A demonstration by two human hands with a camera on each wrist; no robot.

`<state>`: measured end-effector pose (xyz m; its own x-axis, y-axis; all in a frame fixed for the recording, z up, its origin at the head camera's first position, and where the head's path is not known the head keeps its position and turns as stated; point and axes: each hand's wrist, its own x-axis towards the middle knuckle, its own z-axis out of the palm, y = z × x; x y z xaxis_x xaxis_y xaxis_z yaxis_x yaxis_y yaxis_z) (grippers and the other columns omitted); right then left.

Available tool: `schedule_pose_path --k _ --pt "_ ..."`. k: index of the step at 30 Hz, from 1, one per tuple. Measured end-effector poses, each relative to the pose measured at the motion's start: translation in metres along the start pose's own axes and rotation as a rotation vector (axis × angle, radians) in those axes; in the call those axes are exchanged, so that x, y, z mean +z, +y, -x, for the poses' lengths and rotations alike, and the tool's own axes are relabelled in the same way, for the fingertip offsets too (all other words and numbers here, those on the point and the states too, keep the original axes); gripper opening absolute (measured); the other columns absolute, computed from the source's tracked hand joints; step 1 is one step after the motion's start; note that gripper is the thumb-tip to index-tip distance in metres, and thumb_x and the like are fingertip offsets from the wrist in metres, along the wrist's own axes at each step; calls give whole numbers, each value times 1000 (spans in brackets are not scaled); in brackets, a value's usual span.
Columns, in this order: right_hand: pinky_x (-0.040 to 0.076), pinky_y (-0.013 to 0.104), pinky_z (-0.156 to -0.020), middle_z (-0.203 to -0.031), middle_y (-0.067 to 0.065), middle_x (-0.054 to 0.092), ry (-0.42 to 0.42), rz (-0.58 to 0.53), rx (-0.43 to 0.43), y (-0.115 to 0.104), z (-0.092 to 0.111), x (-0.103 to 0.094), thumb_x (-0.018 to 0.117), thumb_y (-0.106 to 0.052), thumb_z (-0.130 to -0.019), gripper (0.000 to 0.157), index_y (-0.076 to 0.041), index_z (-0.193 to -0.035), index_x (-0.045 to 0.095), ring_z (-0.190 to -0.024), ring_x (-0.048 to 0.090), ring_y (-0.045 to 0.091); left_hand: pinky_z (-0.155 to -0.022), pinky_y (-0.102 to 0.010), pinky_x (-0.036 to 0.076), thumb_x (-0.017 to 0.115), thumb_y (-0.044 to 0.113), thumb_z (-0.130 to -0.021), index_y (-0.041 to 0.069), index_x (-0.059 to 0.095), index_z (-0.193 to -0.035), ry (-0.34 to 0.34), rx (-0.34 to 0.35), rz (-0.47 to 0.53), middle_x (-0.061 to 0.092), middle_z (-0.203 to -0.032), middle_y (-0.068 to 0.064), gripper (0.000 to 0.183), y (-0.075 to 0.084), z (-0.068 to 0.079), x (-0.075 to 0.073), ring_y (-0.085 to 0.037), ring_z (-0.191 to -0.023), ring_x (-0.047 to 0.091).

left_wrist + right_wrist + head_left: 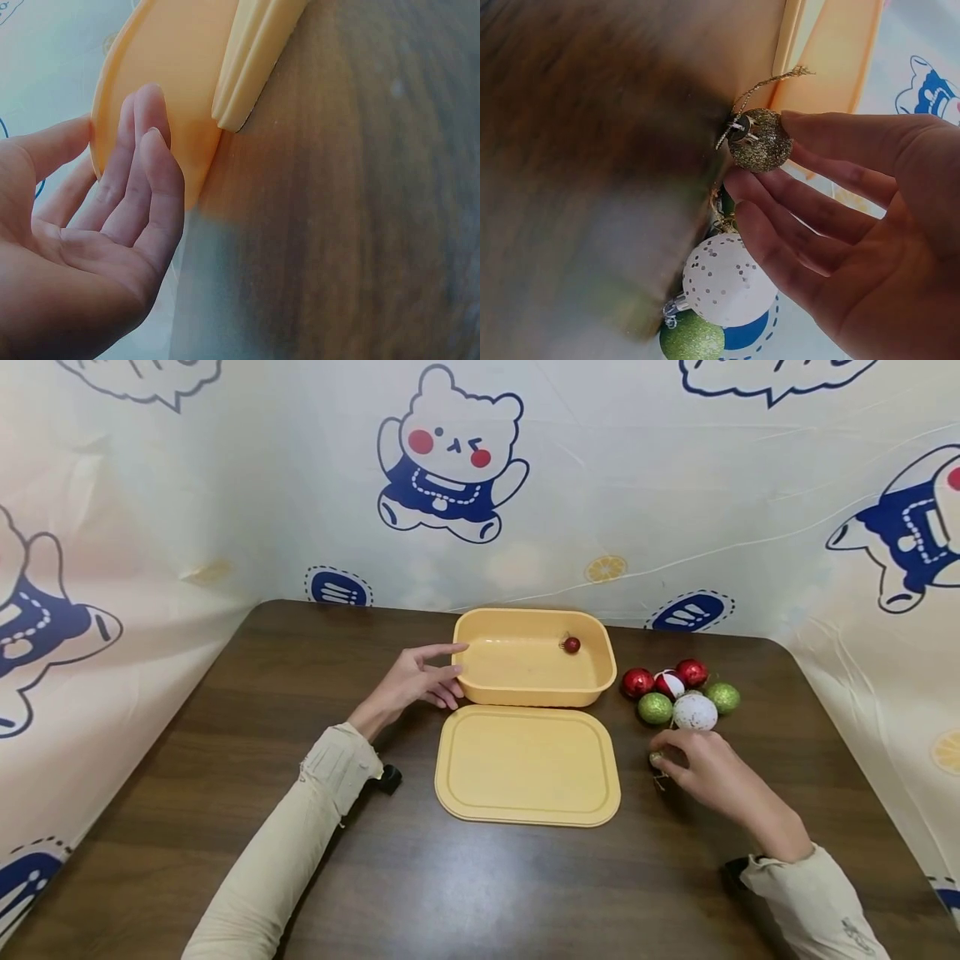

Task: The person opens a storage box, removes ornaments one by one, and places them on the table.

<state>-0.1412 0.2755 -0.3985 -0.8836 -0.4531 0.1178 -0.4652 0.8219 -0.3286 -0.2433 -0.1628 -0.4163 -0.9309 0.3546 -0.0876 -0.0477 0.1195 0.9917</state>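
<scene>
My right hand (712, 772) pinches a small gold glitter bauble (762, 144) between thumb and fingers, low over the table. A gold string (769, 81) hangs from the bauble's cap. My left hand (420, 681) is at the left end of the yellow box (531, 697), relaxed fingers against its wall and a fingertip at the rim. Inside the box, toward the back right, lies a small red bauble (572, 645). Just beyond my right hand sits a white speckled bauble (695, 712), with a green glitter bauble (655, 708) beside it.
A flat yellow lid (528, 766) lies right in front of the box. To the box's right are red baubles (637, 682), a red-and-white one (669, 684) and another green one (723, 697). A patterned curtain (300, 485) hangs behind the dark wooden table (360, 877).
</scene>
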Motion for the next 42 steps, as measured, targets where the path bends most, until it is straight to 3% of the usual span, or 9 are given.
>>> schedule_pose_path --k 4,11,22,31,38,42 --pt "56 42 -71 -89 1 71 10 0 -7 -1 0 -1 77 -5 -84 13 -6 -97 74 -78 64 17 -64 -40 62 67 25 -98 12 50 -147 -4 -2 3 71 -83 -24 54 -1 1 -1 -26 -64 71" --pt "57 41 -70 -88 -1 71 39 -11 10 -3 1 -9 80 -9 -84 14 -8 -97 75 -76 63 12 -64 -39 62 68 27 -97 12 50 -147 -5 -1 5 70 -86 -28 56 -1 -1 -1 -27 -64 72" --pt "57 45 -72 -91 4 72 117 9 -24 -11 -2 -13 76 -5 -85 16 -3 -101 74 -81 67 19 -64 -40 62 66 24 -98 12 50 -147 2 -7 22 71 -85 -27 53 0 1 -2 -27 -64 71" --pt "56 48 -73 -91 6 73 239 32 -90 -18 -2 -19 78 -1 -82 17 -5 -98 74 -84 68 24 -64 -39 62 67 24 -97 11 50 -146 -18 5 32 70 -85 -28 54 -1 -2 0 -27 -64 71" --pt "56 42 -67 -90 8 72 271 45 -139 -22 -18 -24 78 0 -82 17 -3 -97 73 -80 65 22 -63 -38 62 67 24 -98 11 50 -146 -8 -7 28 72 -83 -23 53 -1 -1 1 -25 -63 71" --pt "57 43 -68 -92 10 72 248 34 -159 -28 -34 -28 77 -1 -84 16 -3 -99 73 -79 66 23 -64 -39 62 67 26 -97 12 50 -146 -2 -5 28 72 -84 -24 54 0 1 0 -26 -64 71"
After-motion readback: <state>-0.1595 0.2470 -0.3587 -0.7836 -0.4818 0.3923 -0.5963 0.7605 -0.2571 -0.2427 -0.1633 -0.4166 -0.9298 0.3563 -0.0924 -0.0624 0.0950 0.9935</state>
